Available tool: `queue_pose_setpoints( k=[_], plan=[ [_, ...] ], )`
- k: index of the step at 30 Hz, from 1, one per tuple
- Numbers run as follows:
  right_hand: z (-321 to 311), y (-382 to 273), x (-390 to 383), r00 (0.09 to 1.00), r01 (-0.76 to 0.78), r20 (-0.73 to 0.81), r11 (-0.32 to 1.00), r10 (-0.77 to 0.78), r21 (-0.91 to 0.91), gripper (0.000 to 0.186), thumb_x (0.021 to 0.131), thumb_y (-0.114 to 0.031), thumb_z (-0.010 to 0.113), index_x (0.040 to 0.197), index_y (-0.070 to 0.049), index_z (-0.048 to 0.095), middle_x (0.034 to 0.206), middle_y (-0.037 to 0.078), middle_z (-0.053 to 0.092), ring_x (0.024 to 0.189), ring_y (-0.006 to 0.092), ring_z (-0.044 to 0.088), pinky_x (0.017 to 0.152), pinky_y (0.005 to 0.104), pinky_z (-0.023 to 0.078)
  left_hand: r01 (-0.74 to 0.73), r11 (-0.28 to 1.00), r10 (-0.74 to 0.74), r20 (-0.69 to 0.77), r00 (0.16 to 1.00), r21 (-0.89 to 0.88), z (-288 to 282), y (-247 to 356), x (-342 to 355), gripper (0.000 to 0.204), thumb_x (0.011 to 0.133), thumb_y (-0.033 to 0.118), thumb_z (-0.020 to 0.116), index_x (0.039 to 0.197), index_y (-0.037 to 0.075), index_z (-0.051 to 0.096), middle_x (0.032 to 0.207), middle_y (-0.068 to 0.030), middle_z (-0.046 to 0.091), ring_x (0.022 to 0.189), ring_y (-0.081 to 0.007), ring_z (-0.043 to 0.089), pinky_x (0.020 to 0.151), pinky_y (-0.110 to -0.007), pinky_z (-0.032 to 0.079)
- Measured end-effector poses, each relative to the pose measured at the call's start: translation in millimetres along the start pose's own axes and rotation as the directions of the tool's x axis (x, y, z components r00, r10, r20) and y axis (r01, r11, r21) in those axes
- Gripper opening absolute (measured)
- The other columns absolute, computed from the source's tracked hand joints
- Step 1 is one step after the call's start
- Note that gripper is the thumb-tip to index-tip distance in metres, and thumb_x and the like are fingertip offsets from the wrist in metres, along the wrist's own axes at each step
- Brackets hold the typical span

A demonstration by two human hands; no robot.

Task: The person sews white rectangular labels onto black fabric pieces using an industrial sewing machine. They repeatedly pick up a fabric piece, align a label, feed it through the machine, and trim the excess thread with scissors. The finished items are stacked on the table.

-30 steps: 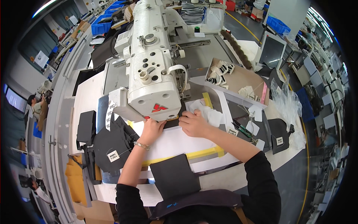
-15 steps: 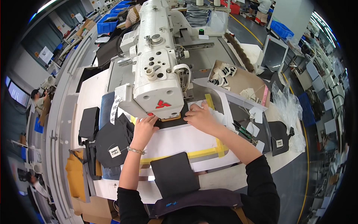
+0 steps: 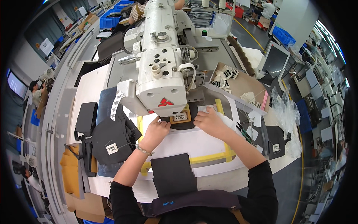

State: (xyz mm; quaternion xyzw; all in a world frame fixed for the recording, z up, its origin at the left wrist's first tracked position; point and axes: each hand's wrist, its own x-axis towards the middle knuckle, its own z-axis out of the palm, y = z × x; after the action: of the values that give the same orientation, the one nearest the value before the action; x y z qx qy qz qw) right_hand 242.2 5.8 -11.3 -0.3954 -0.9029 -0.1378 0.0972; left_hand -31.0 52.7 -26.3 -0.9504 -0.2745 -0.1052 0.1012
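A dark fabric piece (image 3: 183, 126) lies at the front of the white sewing machine (image 3: 161, 98), under its head. On it rests a brass-coloured frame (image 3: 173, 120) around a small pale printed label (image 3: 180, 116). My left hand (image 3: 156, 132) is at the piece's left edge, fingers bent and closed on it, a beaded bracelet on the wrist. At the right edge my right hand (image 3: 212, 122) has its curled fingers closed on the piece, with the index finger raised. My fingers partly hide both edges.
Nearest me lies a stack of dark fabric pieces (image 3: 174, 174) on a white sheet edged with yellow tape (image 3: 209, 157). Left are labelled dark pieces (image 3: 106, 143). At right stand a cardboard box of labels (image 3: 242, 89), green-handled snips (image 3: 244, 132) and clear plastic (image 3: 287, 123).
The brass frame and label have come into view in front of the machine head. My hands have moved slightly apart, staying at the fabric piece's edges. The whole view has shifted a little.
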Motion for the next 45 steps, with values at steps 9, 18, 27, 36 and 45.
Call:
queue_pose_setpoints(
  k=[9,18,27,36,45],
  plan=[
    [0,-15,-8,0.979,0.030,-0.199,1.000,-0.031,-0.008,0.006,0.073,-0.015,0.062,0.075,-0.015,0.056,0.074,-0.004,0.051,0.083,0.0128,0.054,0.071,0.0334,0.036,0.023,0.996,-0.046,-0.273,0.961,-0.086,-7,6,-14,0.015,0.072,0.009,0.060,0.086,0.006,0.063,0.072,-0.0023,0.051,0.071,-0.0170,0.054,0.064,-0.031,0.040],
    [-36,-86,-48,0.972,0.062,-0.226,0.998,-0.058,0.011,0.014,0.072,-0.015,0.063,0.085,-0.011,0.063,0.096,-0.002,0.064,0.090,0.0094,0.058,0.062,0.0300,0.033,0.029,0.997,-0.039,-0.127,0.991,-0.073,-52,64,-89,0.025,0.070,0.007,0.064,0.095,0.004,0.066,0.089,-0.0021,0.062,0.060,-0.0098,0.053,0.054,-0.026,0.040],
    [-52,-72,-85,0.921,-0.372,-0.120,0.928,0.371,0.017,0.019,0.077,-0.020,0.069,0.095,-0.013,0.067,0.103,-0.002,0.063,0.097,0.0129,0.057,0.078,0.0391,0.031,0.089,0.973,-0.112,-0.099,0.989,-0.212,-43,64,-96,0.030,0.072,0.008,0.064,0.101,0.006,0.068,0.107,-0.0044,0.067,0.060,-0.0106,0.059,0.057,-0.025,0.046],
    [-86,-30,-155,0.448,-0.883,0.022,0.446,0.894,-0.146,0.031,0.084,-0.017,0.069,0.113,-0.008,0.064,0.106,0.004,0.063,0.096,0.0193,0.056,0.086,0.0375,0.030,0.289,0.854,-0.356,-0.080,0.931,-0.433,-38,60,-90,0.029,0.070,-0.003,0.068,0.095,0.010,0.071,0.102,-0.0019,0.067,0.057,-0.0173,0.059,0.053,-0.029,0.049],
    [-48,-21,-154,0.512,-0.859,-0.008,0.512,0.859,0.003,0.023,0.085,-0.022,0.069,0.101,-0.009,0.060,0.094,0.003,0.060,0.089,0.0214,0.056,0.082,0.0374,0.034,0.373,0.628,-0.532,-0.027,0.846,-0.683,-32,60,-87,0.027,0.068,-0.011,0.065,0.086,0.008,0.071,0.104,-0.0039,0.070,0.066,-0.0175,0.065,0.058,-0.028,0.053]
  ],
)
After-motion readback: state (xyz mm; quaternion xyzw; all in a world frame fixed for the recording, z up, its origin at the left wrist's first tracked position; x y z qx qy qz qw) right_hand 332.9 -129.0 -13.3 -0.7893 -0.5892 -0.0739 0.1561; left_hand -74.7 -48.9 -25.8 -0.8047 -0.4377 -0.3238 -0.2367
